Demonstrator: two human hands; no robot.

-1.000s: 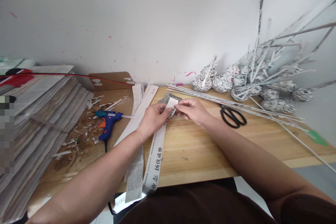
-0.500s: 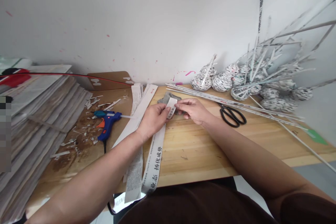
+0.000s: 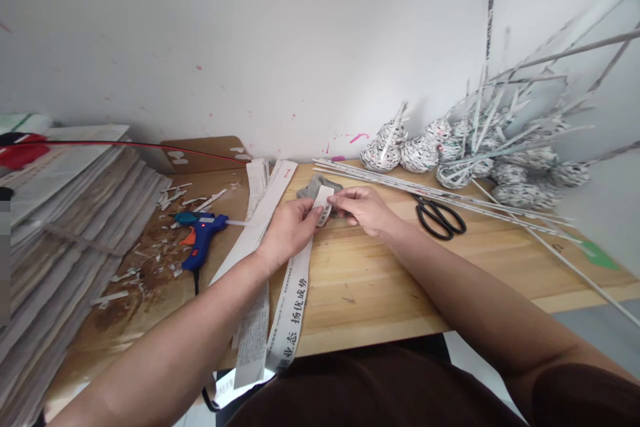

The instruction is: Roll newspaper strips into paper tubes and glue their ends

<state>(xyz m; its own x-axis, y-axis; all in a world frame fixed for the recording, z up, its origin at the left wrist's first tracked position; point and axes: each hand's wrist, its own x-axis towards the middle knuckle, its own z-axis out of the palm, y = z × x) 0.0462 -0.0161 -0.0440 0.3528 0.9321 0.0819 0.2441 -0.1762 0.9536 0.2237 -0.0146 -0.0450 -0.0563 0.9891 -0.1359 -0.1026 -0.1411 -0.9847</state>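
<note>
A long newspaper strip (image 3: 295,303) with large printed characters runs from the table's front edge up to my hands. My left hand (image 3: 295,225) pinches it near its far end, thumb on top. Fingertips of my right hand (image 3: 357,205) are closed on the right edge of that same end, close to the left thumb. Just behind the fingers lies a crumpled grey cloth (image 3: 317,183), partly covered by the strip and hands. More newspaper strips (image 3: 255,230) lie in a loose layer left of my left hand, partly beneath my forearm.
Left are a blue glue gun (image 3: 203,240), paper scraps (image 3: 133,273) and a tall newspaper stack (image 3: 75,233). Right are black scissors (image 3: 441,219), thin rolled paper sticks (image 3: 400,183) and several woven paper gourd shapes (image 3: 420,153) against the wall (image 3: 300,47).
The whole view has shifted slightly. Both hands keep hold of the strip's end, with only a tiny change in finger position.
</note>
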